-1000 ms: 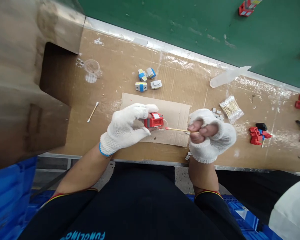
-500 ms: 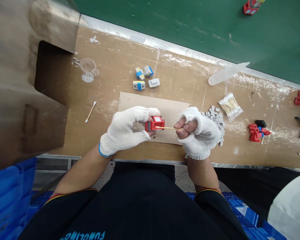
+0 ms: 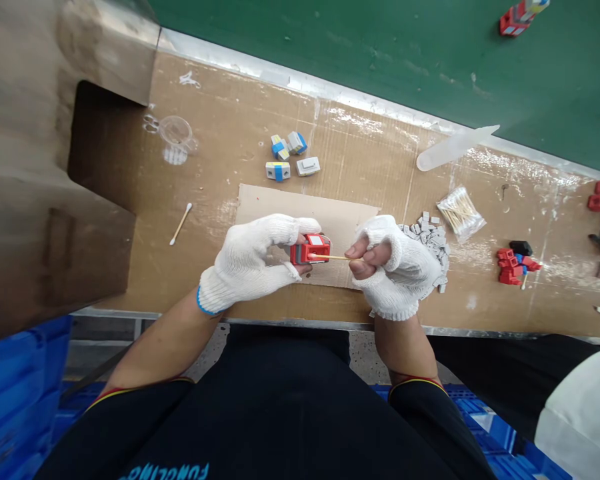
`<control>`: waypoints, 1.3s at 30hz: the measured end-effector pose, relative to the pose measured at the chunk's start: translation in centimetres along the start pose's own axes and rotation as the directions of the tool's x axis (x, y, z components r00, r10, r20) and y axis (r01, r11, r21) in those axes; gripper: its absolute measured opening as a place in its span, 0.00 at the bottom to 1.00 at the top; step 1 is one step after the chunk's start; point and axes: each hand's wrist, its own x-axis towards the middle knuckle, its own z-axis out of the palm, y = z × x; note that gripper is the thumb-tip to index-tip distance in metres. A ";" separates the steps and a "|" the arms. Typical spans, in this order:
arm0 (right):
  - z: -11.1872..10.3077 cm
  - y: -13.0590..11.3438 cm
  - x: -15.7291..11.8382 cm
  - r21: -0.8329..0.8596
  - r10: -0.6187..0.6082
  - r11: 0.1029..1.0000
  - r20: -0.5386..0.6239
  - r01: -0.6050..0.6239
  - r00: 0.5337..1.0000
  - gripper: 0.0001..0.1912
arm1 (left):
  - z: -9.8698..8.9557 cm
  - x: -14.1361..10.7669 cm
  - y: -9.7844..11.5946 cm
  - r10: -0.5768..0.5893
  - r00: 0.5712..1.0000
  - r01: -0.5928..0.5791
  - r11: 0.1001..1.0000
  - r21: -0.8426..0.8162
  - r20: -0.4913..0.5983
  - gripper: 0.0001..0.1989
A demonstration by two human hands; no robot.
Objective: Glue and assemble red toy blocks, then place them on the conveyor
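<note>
Between the thumb and fingers of my left hand (image 3: 255,257), in a white glove, is a small red toy vehicle part (image 3: 319,241) with a white panel on top. My right hand (image 3: 393,263), in a white glove with bare fingertips, pinches a cotton swab (image 3: 337,257). The swab's tip touches the side of the red part that faces me. Under both hands lies a flat piece of cardboard (image 3: 265,197). A heap of small grey pieces (image 3: 433,237) sits right beside my right hand, which partly covers it.
White-and-blue blocks (image 3: 279,171) stand past the cardboard. A bag of cotton swabs (image 3: 461,212), a plastic dropper (image 3: 455,148) and red parts (image 3: 511,265) lie to the right. At left are a loose swab (image 3: 181,224), a clear cup (image 3: 176,131) and a metal housing (image 3: 25,200).
My right hand and the swab have shifted slightly left, the tip moving along the red part. On the green surface, a red toy has moved right and slightly down.
</note>
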 end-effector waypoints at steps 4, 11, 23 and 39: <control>0.2 0.0 0.2 0.007 -0.086 0.996 -0.034 0.086 0.996 0.19 | 0.1 0.0 -0.2 0.010 1.000 -0.010 1.000 -0.006 -0.002 0.22; 0.1 -0.2 0.3 -0.013 -0.083 0.997 -0.051 0.082 0.995 0.17 | -0.1 -0.2 -0.3 -0.005 1.000 0.006 1.000 -0.006 0.014 0.24; -0.4 0.2 0.3 -0.087 -0.046 0.995 0.013 0.047 0.999 0.22 | -0.2 0.3 0.0 0.009 1.000 -0.010 0.999 -0.047 -0.016 0.27; -0.8 0.3 -0.2 -0.209 -0.015 0.977 0.078 0.031 0.997 0.21 | -0.5 0.5 0.3 0.055 0.994 -0.050 0.997 0.060 -0.091 0.18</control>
